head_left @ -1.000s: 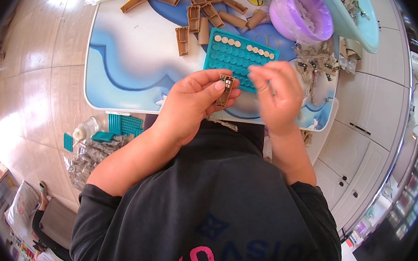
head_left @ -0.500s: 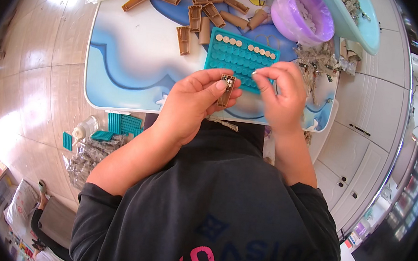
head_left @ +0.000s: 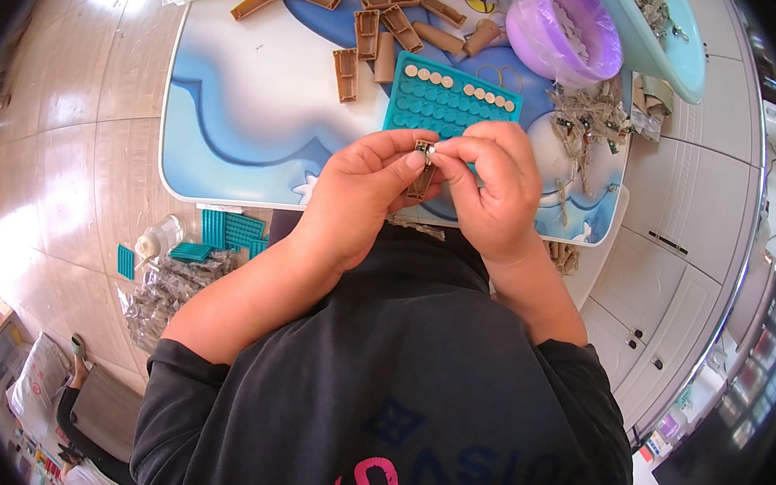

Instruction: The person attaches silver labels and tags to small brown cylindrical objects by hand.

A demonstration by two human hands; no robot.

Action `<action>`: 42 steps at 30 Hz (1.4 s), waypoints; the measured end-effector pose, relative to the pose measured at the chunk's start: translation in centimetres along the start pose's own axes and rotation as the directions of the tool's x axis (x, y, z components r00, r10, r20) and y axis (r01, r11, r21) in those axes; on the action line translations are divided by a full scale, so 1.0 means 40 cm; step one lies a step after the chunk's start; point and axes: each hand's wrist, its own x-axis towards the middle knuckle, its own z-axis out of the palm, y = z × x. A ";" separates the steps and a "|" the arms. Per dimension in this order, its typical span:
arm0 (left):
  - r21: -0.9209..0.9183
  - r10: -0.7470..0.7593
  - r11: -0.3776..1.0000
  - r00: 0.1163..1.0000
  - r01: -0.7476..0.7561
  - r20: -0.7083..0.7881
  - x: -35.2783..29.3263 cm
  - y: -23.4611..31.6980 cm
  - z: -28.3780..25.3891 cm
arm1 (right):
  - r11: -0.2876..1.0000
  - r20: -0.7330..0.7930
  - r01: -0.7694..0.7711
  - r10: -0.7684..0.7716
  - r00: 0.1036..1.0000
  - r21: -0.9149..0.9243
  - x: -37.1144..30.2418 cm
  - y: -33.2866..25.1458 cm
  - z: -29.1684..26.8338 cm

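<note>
My left hand (head_left: 353, 185) holds a small brown plastic casing (head_left: 421, 183) upright near the table's front edge, with the thumb across its upper part. The casing is hollow, and something shiny shows inside its far end. My right hand (head_left: 499, 189) is closed in a pinch on a small whitish piece (head_left: 433, 150) at that end; the fingertips hide most of it. Just beyond both hands lies a teal tray (head_left: 453, 111) with rows of round wells. Several pale round discs (head_left: 480, 94) sit in its far row, in two groups.
Several brown casings (head_left: 366, 33) lie scattered at the table's far side. A purple lined basin (head_left: 524, 21) and a light teal basin (head_left: 685, 56) stand far right, near tangled wired parts (head_left: 590, 112). Left on the floor are teal trays (head_left: 241, 230), a bottle (head_left: 159, 235) and bagged parts (head_left: 175, 290).
My right hand has moved left and down from over the tray to the casing, bringing the whitish piece against its far end. The left hand still holds the casing in nearly the same place.
</note>
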 end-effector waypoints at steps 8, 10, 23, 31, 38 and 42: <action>-0.018 0.010 1.000 1.000 -0.010 -0.020 -0.002 0.002 0.007 | 1.000 0.023 0.005 -0.005 1.000 -0.002 -0.007 -0.008 0.014; -0.018 0.013 1.000 0.999 -0.014 -0.050 -0.006 0.006 0.013 | 1.000 0.032 0.009 -0.008 0.999 -0.013 -0.008 -0.012 0.011; 0.048 -0.043 0.998 0.998 0.045 -0.047 -0.009 0.009 0.005 | 0.889 0.097 -0.049 0.104 0.990 -0.456 0.169 0.112 -0.019; 0.034 -0.053 0.998 0.997 0.055 -0.052 -0.003 0.013 0.004 | 0.776 0.256 -0.030 0.244 0.935 -0.631 0.212 0.128 0.005; 0.041 -0.025 0.999 0.997 0.028 -0.073 -0.007 0.013 0.008 | 0.841 0.244 -0.016 0.175 0.954 -0.542 0.198 0.141 0.003; 0.048 0.000 0.999 0.999 0.002 -0.046 -0.014 0.005 0.006 | 0.837 0.192 -0.035 0.166 0.967 -0.546 0.187 0.124 -0.001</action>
